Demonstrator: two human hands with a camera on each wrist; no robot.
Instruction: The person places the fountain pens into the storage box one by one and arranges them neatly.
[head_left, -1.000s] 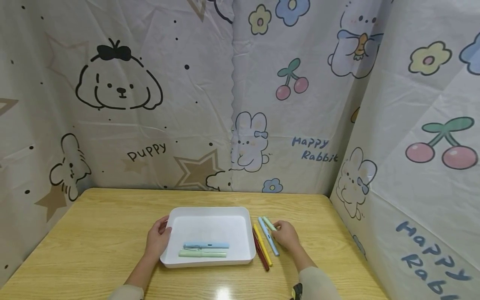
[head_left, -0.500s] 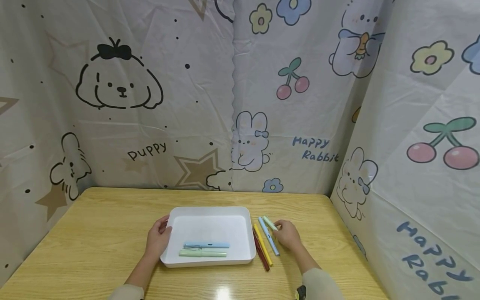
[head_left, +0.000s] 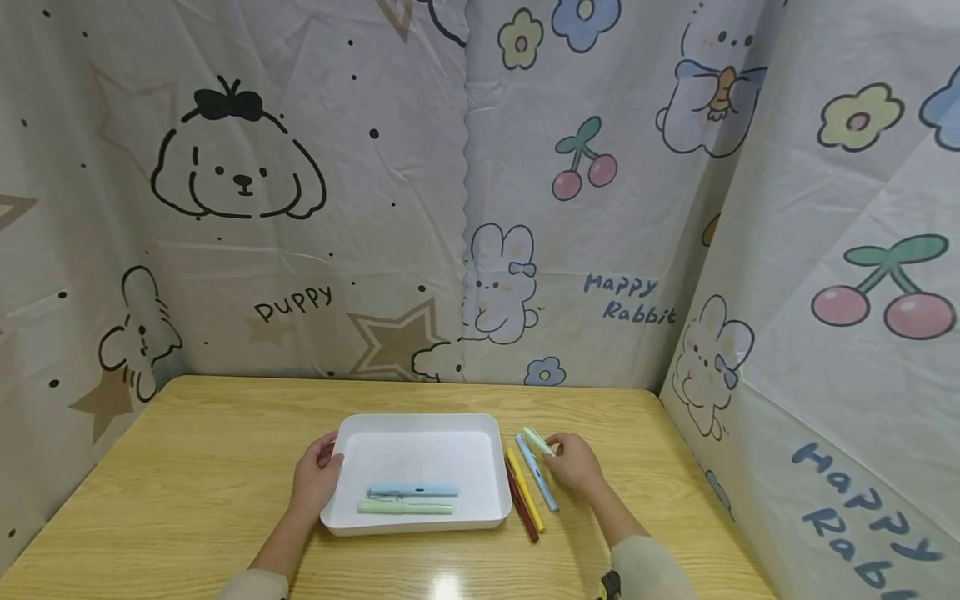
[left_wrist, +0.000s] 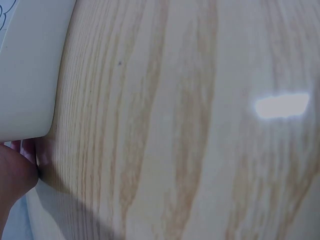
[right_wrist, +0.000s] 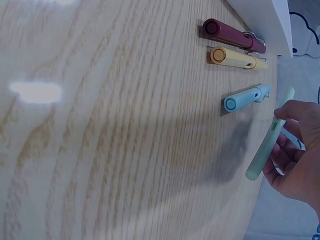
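My right hand (head_left: pixel 576 463) pinches a slim, smooth pale-green pen (right_wrist: pixel 268 136) at centre-right; my left hand (head_left: pixel 317 477) grips the glossy white tray (head_left: pixel 495 467).

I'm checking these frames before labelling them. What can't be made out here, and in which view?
- Left hand fingers: in the head view the white tray rim hides them; the left wrist view shows only a sliver at the edge.
- Light green pen: part of its barrel is covered by the right hand in both views.
- Print on the two pens in the tray: too small in the head view.
- Tray contents: cut off in both wrist views.
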